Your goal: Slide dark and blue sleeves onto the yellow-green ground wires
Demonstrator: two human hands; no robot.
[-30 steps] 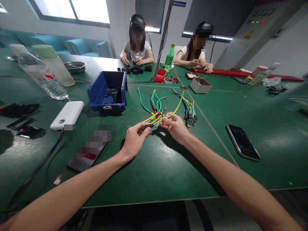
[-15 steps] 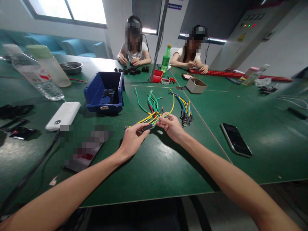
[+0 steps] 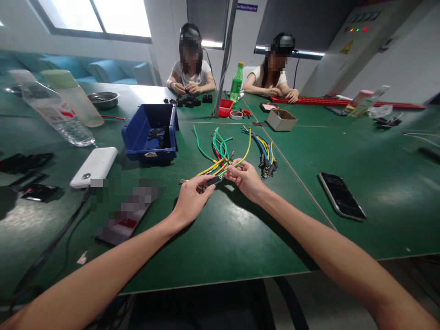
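Note:
My left hand (image 3: pixel 192 198) pinches a small black connector (image 3: pixel 212 181) between thumb and fingers, low over the green table (image 3: pixel 220 243). My right hand (image 3: pixel 246 178) is closed on the ends of yellow wires (image 3: pixel 240 161) that meet the connector. Behind both hands lies a loose bunch of green, yellow and red wires (image 3: pixel 220 149). A second bundle of blue and yellow wires with black plugs (image 3: pixel 266 158) lies just right of my right hand.
A blue bin (image 3: pixel 151 133) with black parts stands behind on the left, near a white power bank (image 3: pixel 94 167) and two bottles (image 3: pixel 62 110). A phone (image 3: pixel 341 196) lies to the right. Two people sit at the far side with a cardboard box (image 3: pixel 280 120), red tray and green bottle (image 3: pixel 236 85).
My hands have stayed together on the connector and wires with only small finger shifts. The view has swung slightly.

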